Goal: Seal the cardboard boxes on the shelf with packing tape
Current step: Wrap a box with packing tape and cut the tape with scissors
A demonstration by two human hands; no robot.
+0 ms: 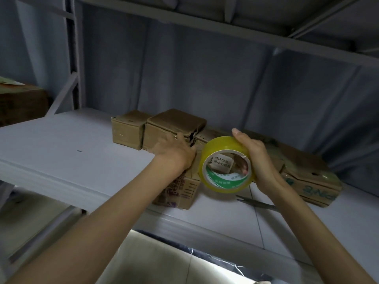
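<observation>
Several brown cardboard boxes stand on a white shelf [61,148]. My right hand [253,158] grips a yellow roll of packing tape [225,163] just above the shelf, fingers through the core. My left hand [176,152] lies on top of a printed cardboard box [180,191] at the shelf's front, its fingers curled over the box's far edge and partly hidden. Behind it sit a flat-topped box [174,121] and a smaller box [127,132]. A long flattened box [311,181] lies to the right, behind the tape roll.
A pair of scissors [256,202] lies on the shelf under my right wrist. Another box [22,101] sits on a neighbouring shelf at far left. An upper shelf [205,25] hangs overhead, and a metal upright [75,58] rises at back left.
</observation>
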